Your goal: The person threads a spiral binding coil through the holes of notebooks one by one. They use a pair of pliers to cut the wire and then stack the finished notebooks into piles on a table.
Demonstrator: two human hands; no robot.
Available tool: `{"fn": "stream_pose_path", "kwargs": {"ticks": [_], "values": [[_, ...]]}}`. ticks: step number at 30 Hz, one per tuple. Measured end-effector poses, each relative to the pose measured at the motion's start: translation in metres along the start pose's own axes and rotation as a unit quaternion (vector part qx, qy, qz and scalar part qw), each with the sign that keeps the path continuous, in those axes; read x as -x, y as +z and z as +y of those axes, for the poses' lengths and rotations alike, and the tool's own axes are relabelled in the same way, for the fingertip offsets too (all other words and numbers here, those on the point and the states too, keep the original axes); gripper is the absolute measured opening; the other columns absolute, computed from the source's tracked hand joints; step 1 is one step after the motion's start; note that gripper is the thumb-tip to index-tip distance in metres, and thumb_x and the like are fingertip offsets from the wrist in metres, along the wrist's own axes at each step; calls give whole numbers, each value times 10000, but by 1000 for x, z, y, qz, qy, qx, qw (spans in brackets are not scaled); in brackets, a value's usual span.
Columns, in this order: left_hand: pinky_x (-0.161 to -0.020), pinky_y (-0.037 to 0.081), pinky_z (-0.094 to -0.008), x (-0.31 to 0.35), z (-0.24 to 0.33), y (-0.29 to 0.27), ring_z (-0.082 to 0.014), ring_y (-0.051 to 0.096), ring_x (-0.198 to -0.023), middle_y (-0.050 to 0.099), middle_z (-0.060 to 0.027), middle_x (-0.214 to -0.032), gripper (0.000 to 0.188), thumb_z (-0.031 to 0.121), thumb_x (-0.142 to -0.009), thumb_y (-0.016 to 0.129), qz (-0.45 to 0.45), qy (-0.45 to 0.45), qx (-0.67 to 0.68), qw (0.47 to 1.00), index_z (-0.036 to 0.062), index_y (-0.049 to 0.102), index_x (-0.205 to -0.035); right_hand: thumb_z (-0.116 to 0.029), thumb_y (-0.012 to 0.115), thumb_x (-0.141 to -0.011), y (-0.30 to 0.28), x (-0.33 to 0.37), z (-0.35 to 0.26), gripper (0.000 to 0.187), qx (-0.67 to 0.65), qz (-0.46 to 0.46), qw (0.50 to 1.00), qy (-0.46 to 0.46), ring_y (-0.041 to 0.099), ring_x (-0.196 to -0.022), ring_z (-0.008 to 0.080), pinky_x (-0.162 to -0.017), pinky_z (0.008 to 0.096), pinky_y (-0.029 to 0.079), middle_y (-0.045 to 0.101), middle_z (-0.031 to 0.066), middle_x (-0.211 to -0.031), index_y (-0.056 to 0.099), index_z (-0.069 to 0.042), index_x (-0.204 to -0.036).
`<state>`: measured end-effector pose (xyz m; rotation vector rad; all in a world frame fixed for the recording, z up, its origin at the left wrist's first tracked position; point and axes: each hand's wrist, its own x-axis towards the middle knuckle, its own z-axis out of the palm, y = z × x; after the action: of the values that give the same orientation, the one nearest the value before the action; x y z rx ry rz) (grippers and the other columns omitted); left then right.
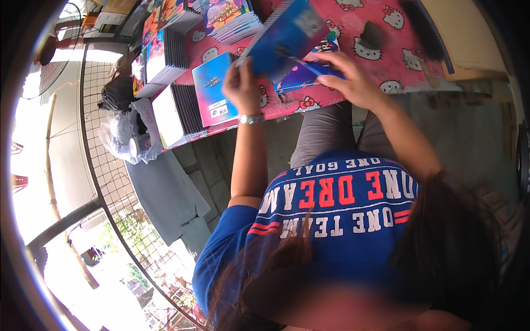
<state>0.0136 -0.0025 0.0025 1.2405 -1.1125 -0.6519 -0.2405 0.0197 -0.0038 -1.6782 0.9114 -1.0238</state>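
over the pink tabletop point(406, 41), left hand point(241, 88) grips blue notebook point(290, 44), right hand point(349, 80) grips blue tool point(322, 69) (kind unclear); steady hold helps.

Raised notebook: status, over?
Left hand grips raised notebook by lower-left corner. Right hand holds blue tool. Raised notebook blurred, partly covering second notebook.
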Motion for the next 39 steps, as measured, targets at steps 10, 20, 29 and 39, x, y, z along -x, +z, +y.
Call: {"fn": "stream_pose_path", "kwargs": {"ticks": [10, 20, 29, 39], "values": [[-577, 525, -260, -6, -55, -191, -154, 676, -739, 720, -103, -946, 253, 72, -936, 614, 198, -106, -161, 961, -25, 658, -1165, -241, 727, -787, -92, 71, 96, 465, 459, 85, 883, 50, 538, -1120, 327, -970, 432, 433, 580, 114, -1178, 617, -114, -1220], [-788, 544, -330, 12, -77, -194, -206, 718, -892, 737, -132, -1042, 268, 179, -881, 680, 236, -72, -434, 867, 35, 729, -1102, -374, 588, -906, -231, -2, 152, 376, 715, 191, 638, 212, 597, -1096, 328, -876, 434, 520, 628, 109, -1167, 601, -142, -1202], [-806, 477, -387, 1, -28, -64, -287, 629, -927, 677, -97, -987, 263, 74, -758, 739, 19, 294, -435, 851, 97, 698, -1017, -322, 567, -919, -224, -28, 145, 361, 686, 180, 677, 197, 638, -994, 309, -814, 421, 543, 635, 137, -1077, 616, -56, -1157], [-746, 558, -367, 35, -65, 61, -236, 643, -924, 646, -29, -1091, 302, 160, -822, 662, -446, 370, -403, 709, 151, 665, -1123, -175, 496, -926, -246, -16, 159, 222, 669, 209, 697, 153, 651, -981, 336, -827, 455, 539, 647, 175, -1060, 668, -55, -1000]]}}
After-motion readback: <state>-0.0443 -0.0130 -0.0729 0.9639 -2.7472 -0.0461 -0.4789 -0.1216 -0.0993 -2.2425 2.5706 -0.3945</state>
